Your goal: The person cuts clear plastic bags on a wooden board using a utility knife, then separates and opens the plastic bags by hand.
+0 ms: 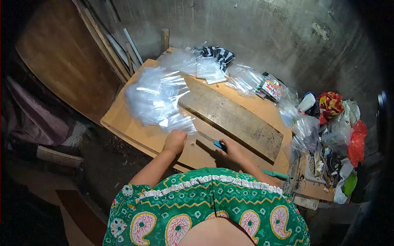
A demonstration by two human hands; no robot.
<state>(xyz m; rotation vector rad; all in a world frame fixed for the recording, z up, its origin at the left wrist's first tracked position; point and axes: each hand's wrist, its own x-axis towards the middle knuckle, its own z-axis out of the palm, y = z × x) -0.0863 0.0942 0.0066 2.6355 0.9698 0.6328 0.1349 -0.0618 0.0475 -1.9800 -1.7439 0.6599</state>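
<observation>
The left hand (175, 141) has its fingers drawn together at the lower end of a fanned pile of clear plastic sheets (152, 98); whether it pinches them or only presses down cannot be told. The right hand (233, 151) is closed around the blue and black handle of a knife (219, 144), whose blade points toward the plastic sheets and lies between the two hands. Just beyond the right hand, a thick wooden board (234, 119) lies flat and slantwise on the tabletop (119, 119). A green object (276, 174) lies near the right forearm, close to the tabletop's near edge. Past the far end of the wooden board are a small stack of whitish sheets (210, 70) and a black-and-white patterned cloth (223, 56). More clear plastic (244, 78) runs along the far side, toward a cluttered area with a white basket (335, 134) and a red plastic bag (358, 142).
</observation>
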